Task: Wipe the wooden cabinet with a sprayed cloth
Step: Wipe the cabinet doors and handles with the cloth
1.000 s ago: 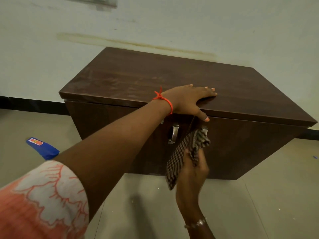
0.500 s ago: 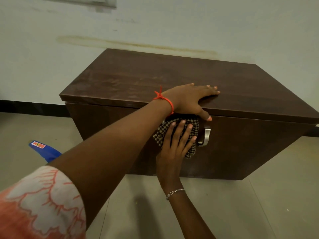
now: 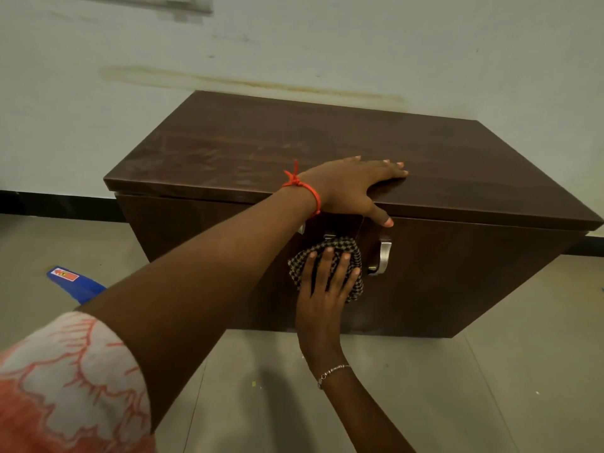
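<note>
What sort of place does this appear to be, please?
Probably a plain indoor room, perhaps in a home: a low wooden cabinet stands on a tiled floor against a stained, pale painted wall with a dark skirting strip.

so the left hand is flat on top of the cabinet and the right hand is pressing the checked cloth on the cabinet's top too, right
Not quite. In the head view the left hand is flat on the cabinet top, but the right hand presses the checked cloth against the front, beside the metal handle.
</note>
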